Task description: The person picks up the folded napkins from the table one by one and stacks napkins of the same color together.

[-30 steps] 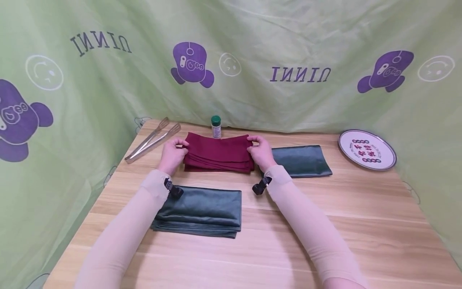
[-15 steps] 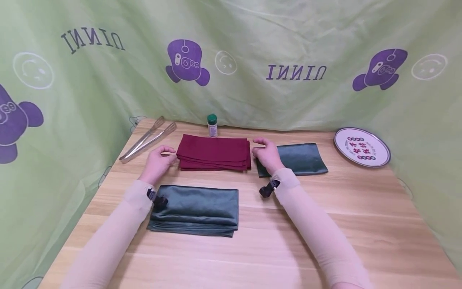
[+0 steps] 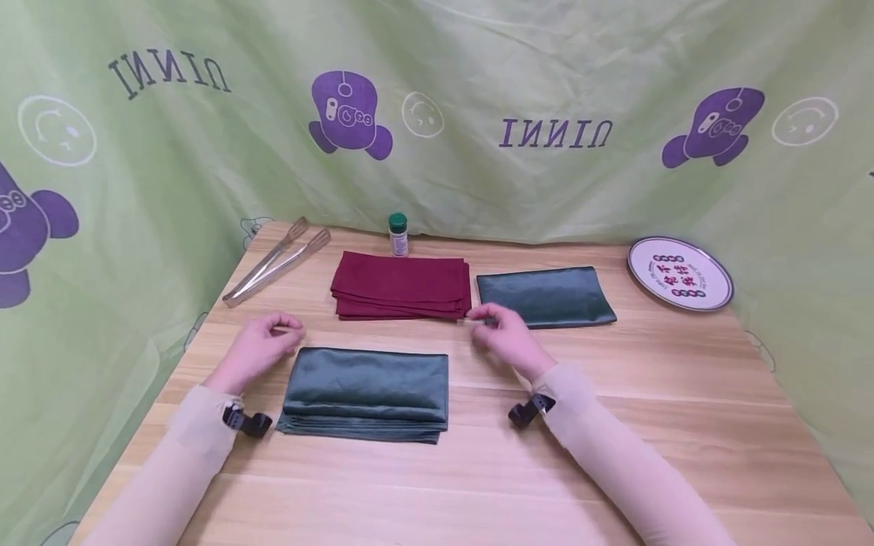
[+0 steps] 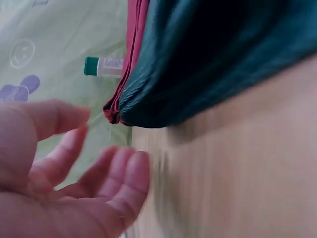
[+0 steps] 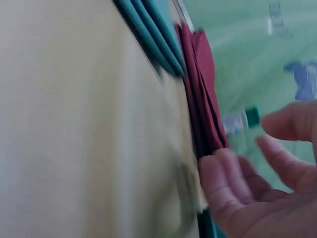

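My left hand (image 3: 258,347) hangs over the wood at the left, its fingers loosely bent with nothing between them. Close to its fingertips is the back left corner of a folded dark green cloth stack (image 3: 369,387). On the other side, my right hand (image 3: 508,337) is held over the table, relaxed and holding nothing. Its fingertips come near the front right corner of a folded maroon cloth stack (image 3: 401,282). Behind that hand lies a second folded green cloth (image 3: 546,296). Both wrist views show the fingers apart from the cloths, with the maroon stack (image 5: 203,89) beyond.
Metal tongs (image 3: 276,262) lie at the back left of the wooden table (image 3: 478,485). A small green-capped bottle (image 3: 399,235) stands behind the maroon stack. A white plate with a dark rim (image 3: 680,274) leans at the back right, near the green curtain (image 3: 464,189).
Both hands have let go of the maroon stack's sides and drawn back toward the body. The left hand has moved left and down beside the front green stack. The cloths lie still.
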Motion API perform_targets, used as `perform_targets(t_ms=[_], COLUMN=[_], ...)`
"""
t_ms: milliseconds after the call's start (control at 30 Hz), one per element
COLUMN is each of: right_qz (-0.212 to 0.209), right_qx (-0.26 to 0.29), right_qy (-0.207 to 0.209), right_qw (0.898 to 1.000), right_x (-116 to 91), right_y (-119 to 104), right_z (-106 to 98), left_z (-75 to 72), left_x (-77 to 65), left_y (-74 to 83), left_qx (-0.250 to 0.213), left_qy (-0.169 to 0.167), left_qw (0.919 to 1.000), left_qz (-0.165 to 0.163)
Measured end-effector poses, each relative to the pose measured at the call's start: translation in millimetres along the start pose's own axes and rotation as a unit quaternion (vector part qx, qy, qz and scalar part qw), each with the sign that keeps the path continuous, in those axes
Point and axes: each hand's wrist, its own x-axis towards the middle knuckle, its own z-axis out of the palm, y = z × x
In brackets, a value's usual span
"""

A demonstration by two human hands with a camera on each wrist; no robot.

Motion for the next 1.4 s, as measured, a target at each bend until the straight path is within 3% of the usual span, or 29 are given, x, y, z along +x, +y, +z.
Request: perform_targets(t_ms=[167,333,467,700,767,867,967,1067,1233,1400], right_qz=[-0.035,-0.076,-0.078,-0.096,-0.097,-0.098,-0.103,-0.108,-0.101,-0.073], right_qx=[-0.093,-0.184,-0.217,-0.281,-0.275,-0.234,-0.162,-0.091,-0.012,0.024], right_qy=[-0.058,-0.096,-0.114,-0.110,-0.112,-0.102,-0.086,-0.071,-0.062,-0.052], right_qw=[0.993,0.975,0.966,0.949,0.950,0.962,0.978,0.987,0.993,0.996], right_x=[-34.1,-58.3,-70.7,-75.4,-74.5,-73.0,-69.7,-67.2,-67.9,-67.1], right_y=[-0.2,-2.5,-5.8,-2.1,-0.7,-0.4,0.6,2.3,1.2,1.4], right_z=[18.6,31.1,38.7,52.7,55.1,56.3,56.9,58.3,62.2,66.1], left_z=[2.5,8.2,17.1,29.4,30.2,30.8,31.9,33.9,35.6,33.8], left_x=[-29.8,-51.4,-59.8,-63.5,-64.4,-65.9,-67.2,-67.8,-68.2,-69.2], left_y=[-1.1,3.3,7.2,7.1,5.8,4.3,2.7,0.3,-3.4,-5.2], left_qx=[0.071,0.083,0.099,0.102,0.088,0.060,0.025,0.001,-0.039,-0.086], left_qy=[-0.021,-0.028,-0.037,-0.039,-0.040,-0.036,-0.025,-0.005,0.009,0.005], left_qw=[0.9972,0.9958,0.9937,0.9936,0.9950,0.9972,0.9988,0.9988,0.9965,0.9928], left_qz=[0.015,0.025,0.036,0.029,0.025,0.026,0.034,0.049,0.074,0.084])
